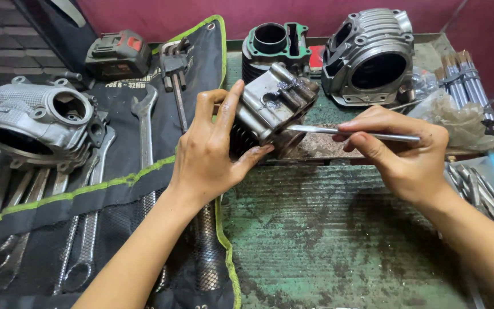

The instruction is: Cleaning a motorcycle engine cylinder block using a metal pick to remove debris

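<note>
left hand [210,151] clamped on finned cylinder block [273,109], tilted above green worktop [327,229] | right hand [404,151] pinched on thin metal tool [350,133], tip touching block; spanner roll [87,189] at 9 o'clock; cylinder head [370,54] at 1 o'clock

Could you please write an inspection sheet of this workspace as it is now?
Surface: worn green metal bench, scratched.
Job's things: finned cylinder block, tilted; thin metal scraper, tip against it.
Clutter: wrench roll, two cylinder heads, second cylinder, battery pack, bolts in bag.
Grippers: left hand grips the block; right hand holds the scraper.
Cables: nothing seen.
Surroundings: dark red wall.
</note>
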